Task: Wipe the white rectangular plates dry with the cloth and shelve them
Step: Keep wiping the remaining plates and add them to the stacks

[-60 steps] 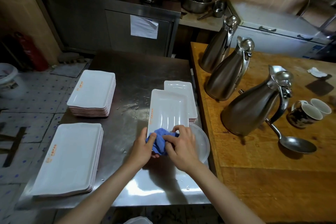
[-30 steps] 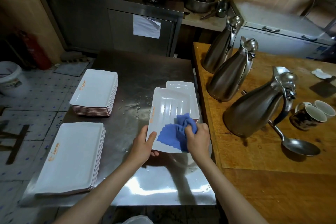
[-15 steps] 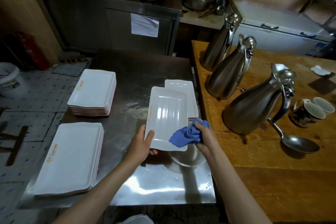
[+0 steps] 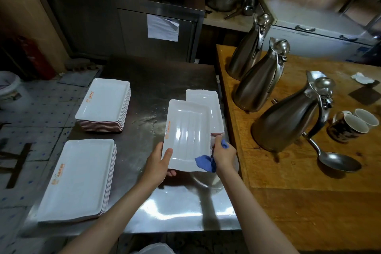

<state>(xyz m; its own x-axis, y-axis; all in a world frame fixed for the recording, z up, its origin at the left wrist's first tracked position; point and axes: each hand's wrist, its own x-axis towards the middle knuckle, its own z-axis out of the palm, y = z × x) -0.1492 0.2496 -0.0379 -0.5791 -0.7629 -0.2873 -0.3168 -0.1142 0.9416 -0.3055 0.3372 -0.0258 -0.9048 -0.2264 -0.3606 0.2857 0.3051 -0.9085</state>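
I hold a white rectangular plate (image 4: 186,134) with an orange logo above the steel table (image 4: 156,84). My left hand (image 4: 158,163) grips its near left corner, thumb on top. My right hand (image 4: 223,155) grips the blue cloth (image 4: 203,163) against the plate's near right edge, so cloth and plate are pinched together. Behind the held plate lies a low stack of similar plates (image 4: 214,107). Two taller stacks of white plates stand at the left, one far (image 4: 104,102) and one near (image 4: 79,177).
A round steel dish (image 4: 214,181) lies under my right hand. Three steel jugs (image 4: 286,115) stand on the wooden table (image 4: 309,202) at right, with a ladle (image 4: 338,163) and two mugs (image 4: 350,125). A steel cabinet (image 4: 123,27) stands behind.
The cloth went from the plate's near middle across to its right edge. My right hand now pinches cloth and plate edge together. The left hand kept its grip.
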